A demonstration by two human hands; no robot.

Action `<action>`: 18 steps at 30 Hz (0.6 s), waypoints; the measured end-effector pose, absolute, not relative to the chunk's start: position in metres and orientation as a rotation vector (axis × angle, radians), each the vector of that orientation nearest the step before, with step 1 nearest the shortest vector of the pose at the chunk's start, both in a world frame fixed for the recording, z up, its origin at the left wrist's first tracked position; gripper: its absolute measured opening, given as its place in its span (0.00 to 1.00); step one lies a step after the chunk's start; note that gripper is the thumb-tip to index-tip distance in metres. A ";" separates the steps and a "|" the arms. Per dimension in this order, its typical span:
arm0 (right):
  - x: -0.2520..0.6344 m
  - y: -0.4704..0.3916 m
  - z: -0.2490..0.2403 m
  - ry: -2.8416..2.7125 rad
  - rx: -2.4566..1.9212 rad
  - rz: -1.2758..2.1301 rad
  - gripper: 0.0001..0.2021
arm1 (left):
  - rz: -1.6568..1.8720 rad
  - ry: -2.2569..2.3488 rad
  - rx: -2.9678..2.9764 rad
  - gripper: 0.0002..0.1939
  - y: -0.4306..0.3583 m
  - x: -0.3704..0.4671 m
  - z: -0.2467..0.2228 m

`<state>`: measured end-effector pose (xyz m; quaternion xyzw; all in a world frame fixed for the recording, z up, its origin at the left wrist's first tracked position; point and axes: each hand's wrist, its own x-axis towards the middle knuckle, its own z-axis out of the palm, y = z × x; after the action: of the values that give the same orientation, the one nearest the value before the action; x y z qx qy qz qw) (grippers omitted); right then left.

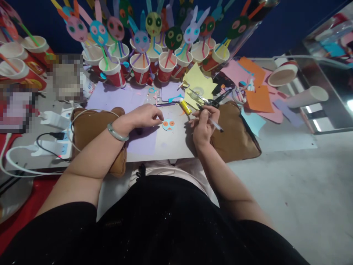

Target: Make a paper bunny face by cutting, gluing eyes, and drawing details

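Note:
On the table between my hands lies a small light-blue paper face (168, 125) with orange eyes and an orange piece below them. My left hand (146, 117), a bangle on its wrist, has its bent fingertips at the left edge of this face and appears to hold nothing. My right hand (205, 123) is closed around a pen (216, 124), to the right of the face. A yellow glue stick (185, 106) lies just beyond, between the two hands. Scissors (202, 98) with black handles rest past my right fingers, on yellow paper (197, 79).
Red paper cups (140, 70) with straw-mounted paper rabbit heads line the back. Brown cushions (234, 134) sit under or beside my forearms. Purple paper (142, 143) lies at left. A power strip (64, 141) with cables is far left; orange paper scraps (259, 99) lie right.

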<state>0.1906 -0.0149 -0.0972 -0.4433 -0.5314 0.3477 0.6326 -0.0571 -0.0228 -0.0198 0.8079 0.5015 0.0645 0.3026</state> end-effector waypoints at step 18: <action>0.212 -0.049 -0.079 -2.418 -1.219 0.273 0.08 | 0.428 1.679 2.022 0.11 -0.020 -0.057 -0.020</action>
<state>0.2122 -0.0488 -0.0785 -0.4379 -0.8690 0.0980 0.2085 -0.0570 -0.0200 -0.0202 0.7378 0.6125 0.1563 0.2370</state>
